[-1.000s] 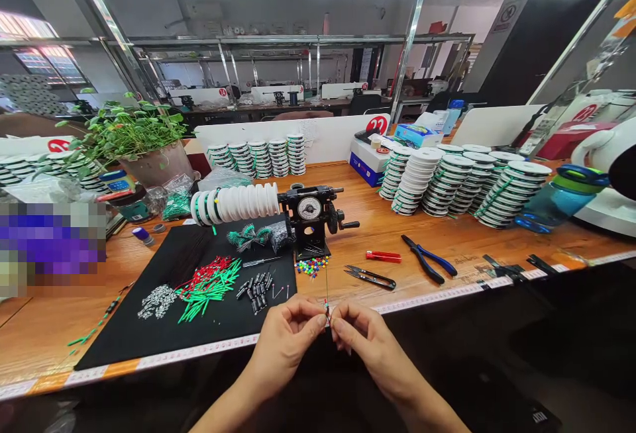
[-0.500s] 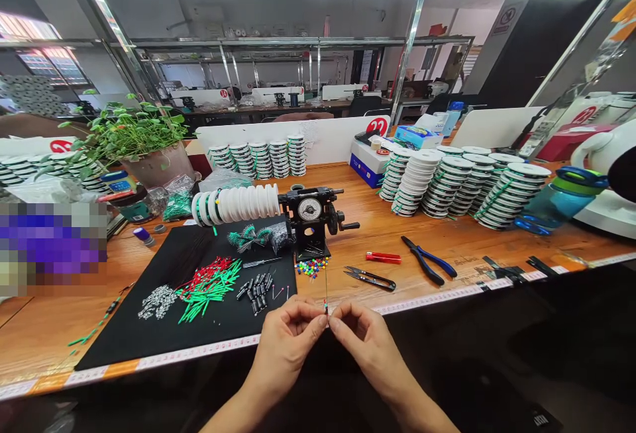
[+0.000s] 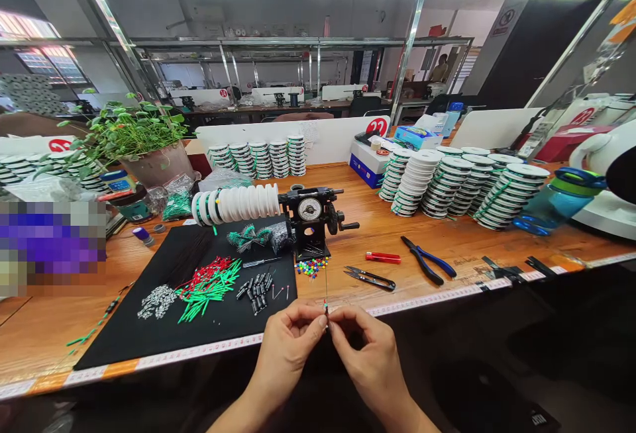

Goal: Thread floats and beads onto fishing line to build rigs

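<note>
A: Since 1 second ago the right hand (image 3: 370, 353) has swung in closer, its wrist now more underneath, while the left hand (image 3: 291, 347) has barely shifted. The pinch point sits about where it was, at the near edge of the table (image 3: 447, 247).

B: What are they holding?

A: Both hands are closed narrow, thumb and forefinger of each nipped on a thin line (image 3: 326, 284) that runs up from the fingers toward the winder (image 3: 311, 218). Right at the fingertips there is a tiny bead (image 3: 325, 304) on that line, reddish and greenish; too small to say more.

B: And how far along does the work look?

A: Judging by the layout, partway. 1 bead is on the line, and plenty of loose stock lies unused: the coloured beads (image 3: 311, 266) just near the winder's base, the green and red tubes (image 3: 209, 284), the black sleeves (image 3: 256, 285) and the silvery bits (image 3: 158, 300) on the black mat (image 3: 149, 334). None of those are touched now.

B: Tools?

A: The snips (image 3: 370, 277), red cutter (image 3: 383, 257) and blue pliers (image 3: 428, 262) lie to the right, well apart from the hands. Stacks of wound spools (image 3: 462, 185) stand at the far right.
</note>
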Action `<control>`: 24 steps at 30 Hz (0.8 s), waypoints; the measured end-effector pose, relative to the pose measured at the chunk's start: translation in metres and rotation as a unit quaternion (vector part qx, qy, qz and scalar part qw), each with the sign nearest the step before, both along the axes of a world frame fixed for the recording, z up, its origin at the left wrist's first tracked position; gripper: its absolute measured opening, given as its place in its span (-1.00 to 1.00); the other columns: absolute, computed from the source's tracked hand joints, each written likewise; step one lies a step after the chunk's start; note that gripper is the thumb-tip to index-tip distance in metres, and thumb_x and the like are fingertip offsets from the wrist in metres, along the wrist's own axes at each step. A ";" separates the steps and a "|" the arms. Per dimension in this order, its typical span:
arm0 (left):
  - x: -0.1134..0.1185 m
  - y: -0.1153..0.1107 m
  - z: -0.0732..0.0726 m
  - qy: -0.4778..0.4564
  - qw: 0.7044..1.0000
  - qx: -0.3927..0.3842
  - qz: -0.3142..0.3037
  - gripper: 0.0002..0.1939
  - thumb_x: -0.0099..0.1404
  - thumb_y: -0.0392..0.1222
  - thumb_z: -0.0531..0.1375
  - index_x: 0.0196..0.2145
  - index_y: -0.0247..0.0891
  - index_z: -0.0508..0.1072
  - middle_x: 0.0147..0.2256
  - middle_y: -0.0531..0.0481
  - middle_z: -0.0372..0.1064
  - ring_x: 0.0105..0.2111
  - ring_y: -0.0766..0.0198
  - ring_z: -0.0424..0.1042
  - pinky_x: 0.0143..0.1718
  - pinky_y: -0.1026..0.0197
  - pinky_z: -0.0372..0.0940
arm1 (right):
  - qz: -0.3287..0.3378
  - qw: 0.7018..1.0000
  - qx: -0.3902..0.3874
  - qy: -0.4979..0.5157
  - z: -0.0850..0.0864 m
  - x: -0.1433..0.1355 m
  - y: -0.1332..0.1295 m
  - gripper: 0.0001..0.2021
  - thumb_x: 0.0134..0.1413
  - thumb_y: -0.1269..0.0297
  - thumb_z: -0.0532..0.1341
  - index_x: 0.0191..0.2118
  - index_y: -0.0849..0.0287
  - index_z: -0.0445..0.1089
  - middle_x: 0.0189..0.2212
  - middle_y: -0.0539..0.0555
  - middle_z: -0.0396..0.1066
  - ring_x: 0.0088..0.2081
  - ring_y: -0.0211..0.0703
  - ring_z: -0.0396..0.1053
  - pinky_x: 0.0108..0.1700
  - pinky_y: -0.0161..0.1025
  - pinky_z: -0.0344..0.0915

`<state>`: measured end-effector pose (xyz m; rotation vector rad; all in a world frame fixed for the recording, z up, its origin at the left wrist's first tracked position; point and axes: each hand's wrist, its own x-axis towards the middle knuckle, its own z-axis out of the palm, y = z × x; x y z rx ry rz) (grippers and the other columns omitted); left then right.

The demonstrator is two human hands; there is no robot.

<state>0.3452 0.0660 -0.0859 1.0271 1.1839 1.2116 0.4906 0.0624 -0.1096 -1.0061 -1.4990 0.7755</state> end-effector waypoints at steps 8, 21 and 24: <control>0.000 0.000 0.002 0.019 0.999 0.033 0.007 -0.82 0.04 -0.10 0.43 -0.49 -0.27 0.64 -0.38 -0.06 0.46 -0.31 0.20 0.46 -0.20 0.26 0.39 | 0.060 0.995 -0.081 -0.002 0.004 0.005 0.000 -0.86 0.23 0.30 0.24 -0.26 0.14 0.57 -0.36 0.09 0.57 -0.33 -0.07 0.53 -0.28 -0.25 0.43; -0.001 -0.004 0.000 0.148 0.980 0.135 0.013 -0.91 0.20 -0.22 0.32 -0.41 -0.26 0.62 -0.33 -0.05 0.40 -0.37 0.27 0.44 -0.40 0.33 0.34 | 0.088 0.985 -0.126 0.075 0.002 0.004 0.003 -0.87 0.24 0.22 0.24 -0.31 0.13 0.43 -0.33 0.07 0.43 -0.28 -0.11 0.41 -0.26 -0.27 0.35; -0.002 -0.005 0.003 0.181 0.970 0.161 0.010 -0.91 0.22 -0.24 0.29 -0.40 -0.26 0.61 -0.33 -0.05 0.39 -0.39 0.29 0.42 -0.43 0.34 0.33 | 0.119 0.979 -0.147 0.075 -0.002 0.006 0.006 -0.86 0.24 0.20 0.23 -0.30 0.14 0.41 -0.34 0.06 0.41 -0.31 -0.12 0.39 -0.28 -0.26 0.33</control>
